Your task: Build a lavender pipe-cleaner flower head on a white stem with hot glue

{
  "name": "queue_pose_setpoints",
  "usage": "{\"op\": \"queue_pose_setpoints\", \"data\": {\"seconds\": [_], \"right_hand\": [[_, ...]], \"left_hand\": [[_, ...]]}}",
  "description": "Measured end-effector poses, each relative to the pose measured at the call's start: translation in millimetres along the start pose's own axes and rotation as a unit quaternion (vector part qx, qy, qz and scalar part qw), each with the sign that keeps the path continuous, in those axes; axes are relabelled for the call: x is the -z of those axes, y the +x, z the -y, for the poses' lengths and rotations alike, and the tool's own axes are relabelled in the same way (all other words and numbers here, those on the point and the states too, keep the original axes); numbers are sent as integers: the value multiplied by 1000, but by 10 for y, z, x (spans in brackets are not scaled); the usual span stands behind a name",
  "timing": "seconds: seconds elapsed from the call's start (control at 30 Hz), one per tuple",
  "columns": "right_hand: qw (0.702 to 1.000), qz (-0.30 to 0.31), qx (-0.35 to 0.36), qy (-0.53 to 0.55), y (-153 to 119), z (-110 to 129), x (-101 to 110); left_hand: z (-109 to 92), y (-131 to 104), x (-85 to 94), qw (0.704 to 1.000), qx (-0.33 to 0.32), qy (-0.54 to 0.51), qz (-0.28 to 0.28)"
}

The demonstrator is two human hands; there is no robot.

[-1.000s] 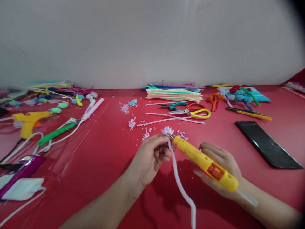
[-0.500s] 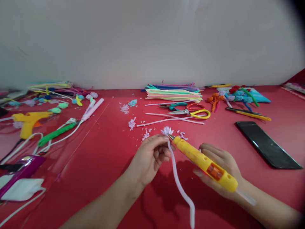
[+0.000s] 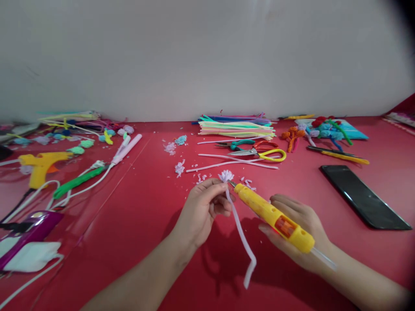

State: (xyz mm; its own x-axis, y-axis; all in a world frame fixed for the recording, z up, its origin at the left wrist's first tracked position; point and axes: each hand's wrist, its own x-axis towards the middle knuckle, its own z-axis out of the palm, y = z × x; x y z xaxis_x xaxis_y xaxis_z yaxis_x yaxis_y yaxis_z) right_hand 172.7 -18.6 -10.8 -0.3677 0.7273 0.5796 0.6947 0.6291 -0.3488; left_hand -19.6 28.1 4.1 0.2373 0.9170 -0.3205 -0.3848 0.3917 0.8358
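Observation:
Between the thumb and fingers of my left hand [image 3: 204, 209] is a lilac fuzzy stem [image 3: 239, 222] with a fringed lilac tuft [image 3: 226, 176] at its top. The stem hangs down and bends sharply near its lower end. My right hand [image 3: 296, 229] is wrapped round a yellow glue gun [image 3: 272, 216], whose metal tip points up and left, right beside the base of the tuft. Whether the tip touches the tuft I cannot tell. A clear glue stick [image 3: 325, 258] sticks out of the gun's rear end.
Beyond my hands lie yellow-red scissors [image 3: 272, 154], teal pliers [image 3: 241, 143], loose lilac stems and a bundle of stems [image 3: 236, 128]. A black phone [image 3: 363, 196] lies right. At left are a second glue gun [image 3: 40, 166], a pink hot tool [image 3: 126, 150] and cables.
The glue gun has shifted slightly left in my right hand. The stem's lower end has swung left and now shows its bend, while my left hand has barely moved.

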Motion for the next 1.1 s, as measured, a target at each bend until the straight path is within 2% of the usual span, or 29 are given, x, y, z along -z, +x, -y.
{"op": "queue_pose_setpoints", "data": {"seconds": [0.23, 0.37, 0.53, 0.67, 0.77, 0.87, 0.93, 1.0, 1.1], "right_hand": [[999, 42, -26, 13, -30, -34, -18], [989, 130, -61, 15, -36, -40, -94], [968, 239, -75, -27, -13, 95, -199], [952, 297, -78, -4, 32, 149, -118], [952, 300, -51, 42, 173, -4, -14], [967, 240, -86, -10, 410, -315, -30], [968, 220, -107, -47, 562, -524, -127], [966, 228, -104, -67, 668, -670, -261], [961, 240, -106, -83, 722, -739, -440]], "left_hand": [[-81, 26, 54, 998, -51, 27, -9], [-149, 52, 90, 999, -52, 10, -3], [-153, 75, 106, 999, -52, 2, 13], [-134, 92, 104, 999, -30, -7, 32], [-112, 115, 115, 999, -19, -12, 36], [-67, 142, 131, 999, -6, -16, 29], [-29, 159, 137, 1000, -1, -18, 26], [6, 173, 141, 999, 1, -19, 26], [36, 187, 145, 1000, 3, -16, 27]]}}
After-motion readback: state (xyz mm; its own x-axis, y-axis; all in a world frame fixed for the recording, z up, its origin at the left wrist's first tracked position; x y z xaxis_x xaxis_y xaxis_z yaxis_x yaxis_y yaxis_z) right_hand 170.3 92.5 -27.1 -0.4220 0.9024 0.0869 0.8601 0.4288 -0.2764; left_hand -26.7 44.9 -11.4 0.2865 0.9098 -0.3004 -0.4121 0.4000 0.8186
